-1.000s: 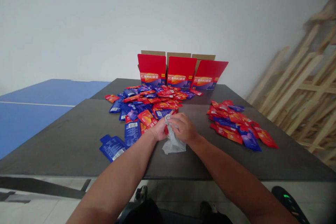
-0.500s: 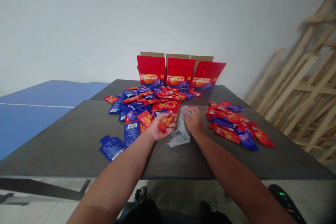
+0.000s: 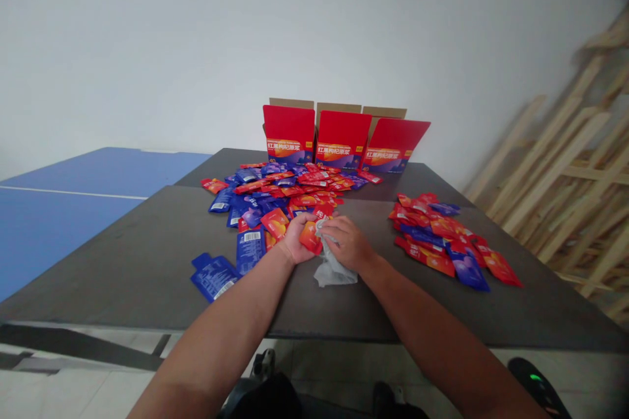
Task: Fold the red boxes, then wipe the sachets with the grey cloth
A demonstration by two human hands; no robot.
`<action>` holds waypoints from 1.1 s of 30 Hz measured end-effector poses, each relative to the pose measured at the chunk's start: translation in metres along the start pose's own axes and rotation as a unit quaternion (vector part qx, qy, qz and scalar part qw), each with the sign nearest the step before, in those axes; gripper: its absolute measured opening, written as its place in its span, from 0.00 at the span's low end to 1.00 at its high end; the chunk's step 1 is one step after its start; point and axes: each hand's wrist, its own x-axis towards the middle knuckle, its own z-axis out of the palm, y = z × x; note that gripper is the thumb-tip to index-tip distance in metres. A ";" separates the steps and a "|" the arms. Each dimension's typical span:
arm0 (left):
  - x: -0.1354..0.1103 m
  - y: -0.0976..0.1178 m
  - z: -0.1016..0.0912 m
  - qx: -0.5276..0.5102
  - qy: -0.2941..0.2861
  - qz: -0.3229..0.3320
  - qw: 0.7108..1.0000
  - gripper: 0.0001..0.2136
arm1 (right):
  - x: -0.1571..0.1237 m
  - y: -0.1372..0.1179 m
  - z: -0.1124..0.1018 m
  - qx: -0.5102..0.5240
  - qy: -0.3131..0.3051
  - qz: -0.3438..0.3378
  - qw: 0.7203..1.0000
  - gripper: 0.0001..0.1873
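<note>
Red sachet (image 3: 310, 237) gripped by left hand (image 3: 297, 241), axis slanting down-right (end hidden); right hand (image 3: 350, 243) clasps gray cloth (image 3: 334, 272).

A plain white wall (image 3: 196, 46) fills the upper frame. Lower left: blue table-tennis table (image 3: 73, 229) with a white line along its top. Right edge: pale wooden slat frames (image 3: 555, 170) leaning against the wall. Centre: dark-topped bench (image 3: 122, 275). Bottom: pale tiled floor (image 3: 98, 393). Light even and diffuse; top right corner darkened.
</note>
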 end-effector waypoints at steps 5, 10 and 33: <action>-0.001 -0.004 -0.004 0.023 0.004 -0.034 0.999 0.18 | -0.005 0.014 -0.002 -0.049 0.020 0.069 0.996 0.13; -0.003 -0.002 -0.005 0.039 -0.022 -0.053 0.998 0.22 | -0.007 0.024 -0.004 -0.089 0.042 0.118 0.988 0.13; 0.015 -0.003 0.002 0.064 0.117 0.200 0.971 0.10 | -0.001 0.000 -0.019 0.069 -0.002 -0.041 0.997 0.11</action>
